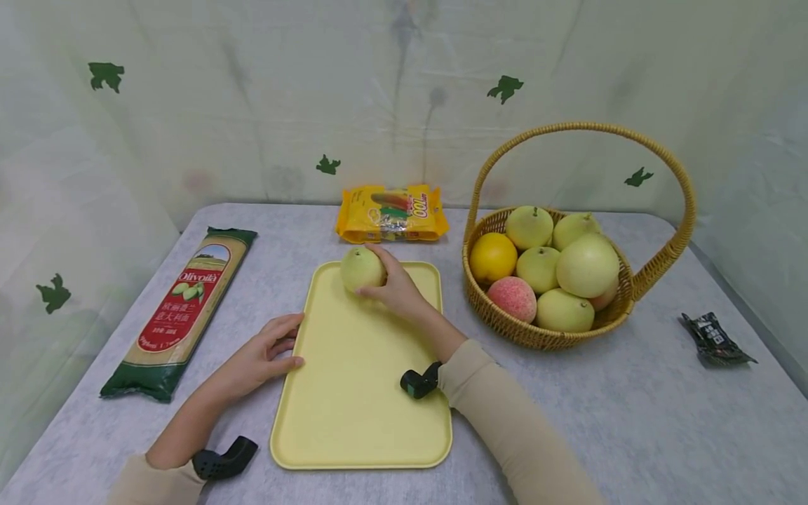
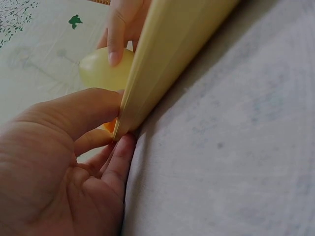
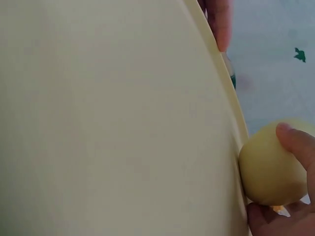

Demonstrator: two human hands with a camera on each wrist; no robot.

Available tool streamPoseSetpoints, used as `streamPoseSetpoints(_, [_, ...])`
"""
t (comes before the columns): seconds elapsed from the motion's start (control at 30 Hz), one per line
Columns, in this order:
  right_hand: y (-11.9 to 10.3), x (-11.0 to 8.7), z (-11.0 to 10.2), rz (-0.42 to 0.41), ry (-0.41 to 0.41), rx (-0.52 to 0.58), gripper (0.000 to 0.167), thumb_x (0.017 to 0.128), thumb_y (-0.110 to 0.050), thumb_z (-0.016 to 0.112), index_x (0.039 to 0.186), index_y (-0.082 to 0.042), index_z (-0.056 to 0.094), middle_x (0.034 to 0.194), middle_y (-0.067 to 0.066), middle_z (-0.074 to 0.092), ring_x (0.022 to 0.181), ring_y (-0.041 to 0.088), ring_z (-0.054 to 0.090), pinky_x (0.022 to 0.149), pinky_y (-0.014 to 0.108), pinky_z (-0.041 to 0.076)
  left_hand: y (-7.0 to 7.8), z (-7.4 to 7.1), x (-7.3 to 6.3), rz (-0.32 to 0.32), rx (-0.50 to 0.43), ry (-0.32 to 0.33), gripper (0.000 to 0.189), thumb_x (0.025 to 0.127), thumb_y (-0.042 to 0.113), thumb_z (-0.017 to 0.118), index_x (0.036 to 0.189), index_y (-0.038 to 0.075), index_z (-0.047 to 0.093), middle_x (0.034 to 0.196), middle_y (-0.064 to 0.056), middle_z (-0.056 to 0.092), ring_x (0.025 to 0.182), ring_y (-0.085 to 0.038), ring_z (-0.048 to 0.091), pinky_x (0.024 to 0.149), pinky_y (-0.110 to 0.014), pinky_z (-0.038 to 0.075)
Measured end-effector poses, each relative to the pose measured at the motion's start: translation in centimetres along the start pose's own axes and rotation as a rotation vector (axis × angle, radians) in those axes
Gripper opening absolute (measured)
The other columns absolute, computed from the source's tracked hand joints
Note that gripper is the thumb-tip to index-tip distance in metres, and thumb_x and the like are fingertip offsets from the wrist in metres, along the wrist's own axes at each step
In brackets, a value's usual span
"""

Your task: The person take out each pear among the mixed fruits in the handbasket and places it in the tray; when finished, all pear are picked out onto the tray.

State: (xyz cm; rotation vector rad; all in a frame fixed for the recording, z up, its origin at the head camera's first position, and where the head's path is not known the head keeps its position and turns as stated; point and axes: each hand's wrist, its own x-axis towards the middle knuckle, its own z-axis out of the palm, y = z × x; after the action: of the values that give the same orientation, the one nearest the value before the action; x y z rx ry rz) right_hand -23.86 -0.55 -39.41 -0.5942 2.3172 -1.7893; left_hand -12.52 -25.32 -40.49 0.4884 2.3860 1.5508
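Note:
A pale yellow-green pear [image 1: 361, 269] is at the far left corner of a yellow tray [image 1: 366, 421]. My right hand [image 1: 400, 287] holds the pear from its right side, thumb at the near side and fingers curled behind. In the right wrist view the pear [image 3: 273, 164] sits right against the tray's rim. At the tray's left edge, my left hand [image 1: 265, 354] grips the rim. The left wrist view has its thumb [image 2: 98, 108] on the rim and other fingertips low beside the table surface.
Right of the tray stands a wicker basket [image 1: 536, 340] of fruit with a tall arched handle. A spaghetti packet [image 1: 183, 308] lies at left, a yellow packet [image 1: 391, 214] behind the tray. At far right is a small black packet [image 1: 715, 340].

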Motion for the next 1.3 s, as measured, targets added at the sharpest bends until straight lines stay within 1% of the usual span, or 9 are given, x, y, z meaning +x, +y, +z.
streamPoseSetpoints(0.17, [-0.3, 0.0, 0.2, -0.001, 0.020, -0.024, 0.084, 0.073, -0.008, 0.074, 0.142, -0.015, 0.026, 0.143, 0.005, 0.027, 0.120, 0.022, 0.037, 0.095, 0.034, 0.037, 0.1, -0.1, -0.1, 0.003, -0.011, -0.003, 0.072, 0.084, 0.013, 0.064, 0.140, -0.002, 0.022, 0.139, -0.018, 0.021, 0.119, -0.031, 0.033, 0.090, -0.010, 0.034])
streamPoseSetpoints(0.3, [-1.3, -0.9, -0.1, 0.016, 0.036, -0.060, 0.085, 0.076, -0.018, 0.074, 0.143, -0.017, 0.022, 0.145, 0.003, 0.022, 0.125, 0.023, 0.031, 0.097, 0.038, 0.035, 0.1, -0.1, -0.1, 0.006, -0.010, -0.004, 0.071, 0.084, 0.013, 0.064, 0.140, -0.001, 0.023, 0.139, -0.018, 0.022, 0.119, -0.031, 0.033, 0.090, -0.010, 0.034])
streamPoseSetpoints(0.4, [-2.5, -2.0, -0.8, -0.009, 0.033, -0.092, 0.081, 0.077, -0.027, 0.072, 0.142, -0.020, 0.024, 0.145, 0.001, 0.021, 0.129, 0.022, 0.024, 0.100, 0.043, 0.029, 0.1, -0.1, -0.1, 0.006, -0.004, -0.003, 0.071, 0.084, 0.013, 0.064, 0.140, -0.001, 0.023, 0.139, -0.017, 0.022, 0.119, -0.030, 0.033, 0.090, -0.010, 0.034])
streamPoseSetpoints(0.53, [-4.2, -3.8, -2.2, -0.097, 0.017, -0.123, 0.072, 0.080, -0.034, 0.067, 0.139, -0.019, 0.029, 0.143, -0.002, 0.024, 0.129, 0.017, 0.021, 0.103, 0.043, 0.024, 0.2, -0.1, -0.1, 0.001, 0.014, -0.003, 0.071, 0.084, 0.015, 0.064, 0.140, 0.000, 0.023, 0.140, -0.017, 0.022, 0.119, -0.030, 0.033, 0.091, -0.010, 0.034])
streamPoseSetpoints(0.8, [-6.5, -8.5, -6.5, -0.367, 0.052, -0.158, 0.061, 0.083, -0.023, 0.066, 0.134, -0.009, 0.035, 0.135, 0.003, 0.037, 0.123, 0.018, 0.033, 0.103, 0.035, 0.027, 0.1, 0.0, 0.1, 0.006, 0.023, -0.001, 0.072, 0.084, 0.015, 0.065, 0.140, 0.000, 0.023, 0.139, -0.017, 0.022, 0.119, -0.029, 0.034, 0.091, -0.010, 0.034])
streamPoseSetpoints(0.97, [-6.5, -11.2, -9.4, -0.571, 0.150, -0.217, 0.060, 0.083, -0.031, 0.064, 0.129, -0.001, 0.039, 0.128, 0.011, 0.045, 0.116, 0.025, 0.042, 0.098, 0.035, 0.034, 0.1, 0.1, 0.0, 0.002, 0.022, 0.000, 0.072, 0.084, 0.015, 0.065, 0.140, -0.001, 0.023, 0.139, -0.017, 0.022, 0.119, -0.030, 0.033, 0.091, -0.010, 0.034])
streamPoseSetpoints(1.1, [-6.0, -12.8, -11.5, -0.697, 0.273, -0.296, 0.064, 0.084, -0.039, 0.061, 0.124, 0.007, 0.043, 0.121, 0.017, 0.048, 0.113, 0.026, 0.044, 0.097, 0.033, 0.035, 0.2, 0.1, 0.0, -0.007, 0.019, 0.000, 0.072, 0.084, 0.014, 0.065, 0.140, -0.001, 0.023, 0.139, -0.018, 0.022, 0.119, -0.030, 0.033, 0.091, -0.010, 0.034])
streamPoseSetpoints(1.17, [-6.6, -13.5, -12.1, -0.758, 0.340, -0.322, 0.065, 0.085, -0.039, 0.059, 0.118, 0.014, 0.043, 0.116, 0.024, 0.049, 0.112, 0.025, 0.045, 0.097, 0.033, 0.035, 0.2, 0.0, -0.1, -0.007, 0.019, 0.000, 0.072, 0.084, 0.014, 0.065, 0.140, -0.001, 0.023, 0.139, -0.017, 0.022, 0.119, -0.030, 0.033, 0.091, -0.010, 0.034])
streamPoseSetpoints(1.3, [-7.5, -14.5, -13.0, -0.810, 0.479, -0.366, 0.068, 0.086, -0.040, 0.057, 0.110, 0.022, 0.041, 0.108, 0.032, 0.047, 0.110, 0.021, 0.045, 0.097, 0.031, 0.034, 0.3, 0.0, -0.1, -0.009, 0.015, 0.002, 0.072, 0.084, 0.014, 0.065, 0.140, -0.001, 0.023, 0.139, -0.017, 0.021, 0.119, -0.029, 0.033, 0.091, -0.010, 0.034])
